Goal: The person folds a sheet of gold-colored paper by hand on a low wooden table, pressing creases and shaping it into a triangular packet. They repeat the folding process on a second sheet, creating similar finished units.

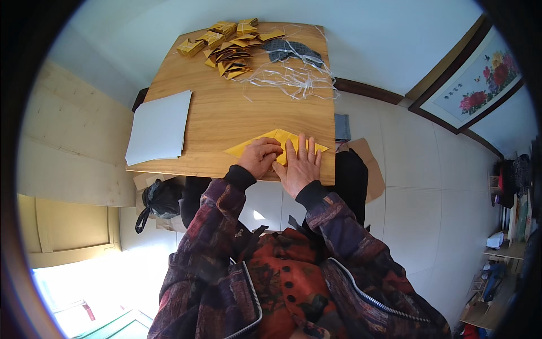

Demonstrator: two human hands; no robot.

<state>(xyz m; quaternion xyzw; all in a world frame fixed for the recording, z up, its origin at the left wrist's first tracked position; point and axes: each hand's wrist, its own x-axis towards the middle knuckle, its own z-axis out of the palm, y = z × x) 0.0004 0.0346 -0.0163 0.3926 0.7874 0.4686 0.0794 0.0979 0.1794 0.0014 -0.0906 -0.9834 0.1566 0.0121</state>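
A sheet of yellow paper [276,134], folded into a wide shape with pointed ends at left and right, lies near the front edge of the wooden table [226,116]. On its left half rests my left hand [259,157], fingers curled and closed at a fold of the paper; the fingertips are partly hidden. My right hand [303,165] lies flat across the right half, fingers stretched and spread, pressing on the paper. Both hands cover much of the sheet's middle and lower edge.
White sheets [158,127] are stacked at the table's left. Folded yellow paper pieces [230,53], some tied in bundles, lie at the back, beside white plastic strings [299,82] and a dark grey cloth [291,51]. Below the table's left corner sits a black plastic bag [162,198].
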